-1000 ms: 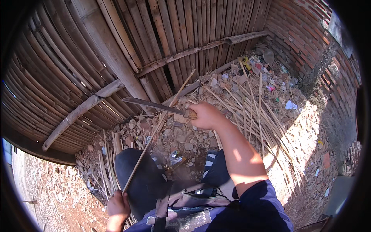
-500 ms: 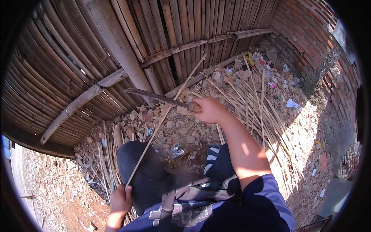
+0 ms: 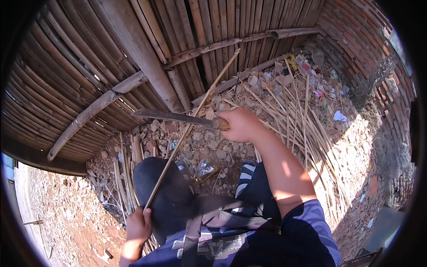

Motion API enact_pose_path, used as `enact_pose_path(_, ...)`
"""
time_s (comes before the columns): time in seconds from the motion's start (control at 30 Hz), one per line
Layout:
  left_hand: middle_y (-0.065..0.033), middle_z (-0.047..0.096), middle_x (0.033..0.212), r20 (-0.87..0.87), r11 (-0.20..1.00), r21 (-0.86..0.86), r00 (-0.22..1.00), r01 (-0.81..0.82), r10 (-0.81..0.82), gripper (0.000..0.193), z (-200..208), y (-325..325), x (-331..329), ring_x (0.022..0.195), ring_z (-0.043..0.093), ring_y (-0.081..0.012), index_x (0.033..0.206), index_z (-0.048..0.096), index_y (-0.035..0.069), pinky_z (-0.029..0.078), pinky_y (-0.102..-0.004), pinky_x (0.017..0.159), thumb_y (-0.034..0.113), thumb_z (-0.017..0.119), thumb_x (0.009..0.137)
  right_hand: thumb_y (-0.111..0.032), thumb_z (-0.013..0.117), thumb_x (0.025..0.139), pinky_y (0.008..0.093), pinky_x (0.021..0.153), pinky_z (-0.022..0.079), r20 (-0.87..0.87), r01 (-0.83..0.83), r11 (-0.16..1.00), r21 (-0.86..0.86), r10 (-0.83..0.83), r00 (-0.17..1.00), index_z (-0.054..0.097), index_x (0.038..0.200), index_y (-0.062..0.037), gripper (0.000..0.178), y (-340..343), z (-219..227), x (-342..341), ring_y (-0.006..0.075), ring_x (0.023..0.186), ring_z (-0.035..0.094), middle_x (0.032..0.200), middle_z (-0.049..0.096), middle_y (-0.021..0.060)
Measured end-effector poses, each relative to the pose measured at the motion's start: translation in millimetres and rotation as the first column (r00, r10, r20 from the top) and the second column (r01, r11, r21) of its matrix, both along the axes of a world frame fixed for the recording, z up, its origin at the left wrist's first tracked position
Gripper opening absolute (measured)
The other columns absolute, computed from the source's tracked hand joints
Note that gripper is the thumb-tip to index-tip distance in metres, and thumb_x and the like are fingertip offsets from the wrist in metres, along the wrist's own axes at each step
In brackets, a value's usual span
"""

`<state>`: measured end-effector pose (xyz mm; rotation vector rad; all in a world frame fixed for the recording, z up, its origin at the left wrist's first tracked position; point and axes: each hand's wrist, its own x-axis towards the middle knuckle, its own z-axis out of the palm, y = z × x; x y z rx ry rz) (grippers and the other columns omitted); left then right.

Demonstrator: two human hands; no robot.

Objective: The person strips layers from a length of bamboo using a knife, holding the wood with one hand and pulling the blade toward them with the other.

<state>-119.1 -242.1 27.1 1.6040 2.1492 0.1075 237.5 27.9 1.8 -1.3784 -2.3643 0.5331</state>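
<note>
A machete [image 3: 178, 117] with a dark blade and wooden handle is gripped in my right hand [image 3: 239, 125], its blade pointing left. My left hand [image 3: 138, 225] is closed around the near end of a long thin bamboo strip [image 3: 167, 168]. The strip slants up and away across my left knee, its far end frayed near the bamboo wall. In this view the blade crosses the strip about midway; whether the two touch I cannot tell.
Many bamboo strips [image 3: 307, 129] lie piled on the rubble at right, and more strips [image 3: 126, 178] stand by my left knee. Ahead rises a bamboo slat wall [image 3: 213, 26]; a brick wall [image 3: 356, 40] is at right. A crumpled clear wrapper [image 3: 204, 169] lies between my feet.
The machete and my right hand have shifted slightly left and a bit lower along the bamboo strip. My left hand keeps its hold, and the view has tilted slightly.
</note>
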Motion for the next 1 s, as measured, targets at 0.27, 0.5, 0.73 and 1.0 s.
enact_pose_path(0.27, -0.0294, 0.062, 0.07, -0.002, 0.999, 0.044, 1.0, 0.03, -0.03, 0.038, 1, 0, -5, 0.072, 0.063, -0.0521, 0.084, 0.058, -0.001, 0.047, -0.0573, 0.063, 0.031, 0.055, 0.103, -0.024, 0.069, 0.075, 0.05, 0.084, 0.055, 0.055, -0.011, 0.986, -0.167, 0.02, 0.998, 0.069, 0.117, -0.0134, 0.044, -3, 4, -12, 0.0389, 0.097, 0.068, 0.098, 0.071, 0.0169)
enact_pose_path(0.5, -0.0284, 0.062, 0.07, -0.017, 0.998, 0.054, 1.0, 0.025, -0.024, 0.035, -9, 1, -10, 0.071, 0.063, -0.0508, 0.085, 0.059, -0.001, 0.048, -0.0562, 0.062, 0.03, 0.056, 0.103, -0.024, 0.069, 0.074, 0.0507, 0.077, 0.053, 0.211, -0.148, 0.984, -0.103, 0.167, 0.963, 0.069, 0.102, -0.0089, 0.032, -18, 20, -40, 0.0404, 0.087, 0.068, 0.088, 0.07, 0.0201)
enact_pose_path(0.73, -0.0252, 0.063, 0.068, 0.053, 1.0, 0.021, 0.998, 0.017, -0.018, 0.035, -5, 13, -15, 0.068, 0.064, -0.0482, 0.088, 0.066, 0.0, 0.049, -0.0519, 0.061, 0.033, 0.059, 0.101, -0.021, 0.069, 0.075, 0.0507, 0.079, 0.054, -0.069, 0.215, 0.948, -0.235, -0.237, 0.969, 0.069, 0.101, -0.0089, 0.029, 23, -8, -6, 0.0394, 0.089, 0.069, 0.087, 0.07, 0.0197)
enact_pose_path(1.0, -0.0249, 0.064, 0.069, -0.009, 1.0, 0.02, 1.0, 0.017, -0.017, 0.038, -16, 7, -18, 0.07, 0.065, -0.0483, 0.087, 0.065, 0.002, 0.049, -0.0537, 0.062, 0.037, 0.059, 0.101, -0.021, 0.068, 0.073, 0.0497, 0.079, 0.054, 0.071, -0.174, 0.964, -0.201, 0.192, 0.979, 0.07, 0.107, -0.0092, 0.036, -17, 10, -46, 0.0398, 0.087, 0.068, 0.086, 0.07, 0.02)
